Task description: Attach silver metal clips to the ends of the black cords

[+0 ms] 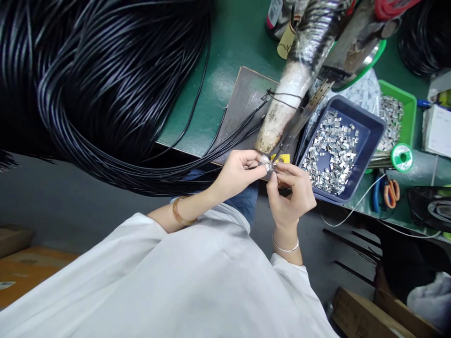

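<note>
Between my fingertips, at the table's front edge, is a small silver metal connector [269, 167]. My left hand [237, 170] pinches it between thumb and forefinger. From the other side my right hand [291, 191] meets it, thumb and fingers drawn together; what exactly these fingers hold is too small to make out. Just above the fingertips is the thin tip of a dark metal rod [299, 118], which slants down from the upper right. Black cables [197, 165] run in a bundle from the left and pass under and behind my left hand.
A large heap of black cable [116, 80] covers the left side. A plastic-wrapped tube [282, 101] stands over a dark board [243, 103]. At right are a blue tray [368, 129] of small metal shells, a green tray [408, 110], a spool [401, 157] and orange-handled scissors [391, 193].
</note>
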{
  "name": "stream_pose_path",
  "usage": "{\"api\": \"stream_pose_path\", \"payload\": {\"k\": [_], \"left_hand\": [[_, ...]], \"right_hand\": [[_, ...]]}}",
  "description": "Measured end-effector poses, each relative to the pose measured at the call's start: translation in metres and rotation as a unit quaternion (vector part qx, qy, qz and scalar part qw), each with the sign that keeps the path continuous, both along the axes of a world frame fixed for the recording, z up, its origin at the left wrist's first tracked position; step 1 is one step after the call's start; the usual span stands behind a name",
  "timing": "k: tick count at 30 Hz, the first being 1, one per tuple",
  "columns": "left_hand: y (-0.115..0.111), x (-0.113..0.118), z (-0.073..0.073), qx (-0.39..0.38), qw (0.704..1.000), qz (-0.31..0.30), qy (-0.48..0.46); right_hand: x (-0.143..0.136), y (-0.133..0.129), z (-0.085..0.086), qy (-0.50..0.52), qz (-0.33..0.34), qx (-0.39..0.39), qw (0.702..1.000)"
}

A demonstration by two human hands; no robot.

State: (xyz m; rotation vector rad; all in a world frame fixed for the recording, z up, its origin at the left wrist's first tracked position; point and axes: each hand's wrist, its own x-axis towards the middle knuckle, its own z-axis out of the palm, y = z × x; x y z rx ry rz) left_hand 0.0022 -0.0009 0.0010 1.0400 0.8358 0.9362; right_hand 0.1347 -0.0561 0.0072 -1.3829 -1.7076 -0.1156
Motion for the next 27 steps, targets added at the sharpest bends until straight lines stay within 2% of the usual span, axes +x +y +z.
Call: {"api": "stream_pose_path", "payload": {"k": [5,11,18,22,27], "left_hand": [[-0.001,-0.002,0.005,0.001,1.000,-0.010,-0.024],[0.000,-0.005,0.005,0.016,0.999,-0.022,-0.036],[-0.003,-0.001,-0.004,0.075,0.996,0.028,0.036],[-0.003,-0.001,-0.002,0.098,0.992,0.055,0.050],[0.000,-0.005,0.004,0.066,0.997,0.026,0.017]], "right_hand": [[-0.001,0.000,-0.001,-0.010,-0.024,0.023,0.999],[-0.002,0.000,-0.002,0.039,-0.025,0.001,0.999],[-0.002,0.004,-0.002,0.045,-0.020,-0.011,0.999],[-0.003,0.006,0.000,0.047,-0.025,-0.008,0.999],[-0.004,0.003,-0.003,0.038,-0.011,0.012,0.999]]}}
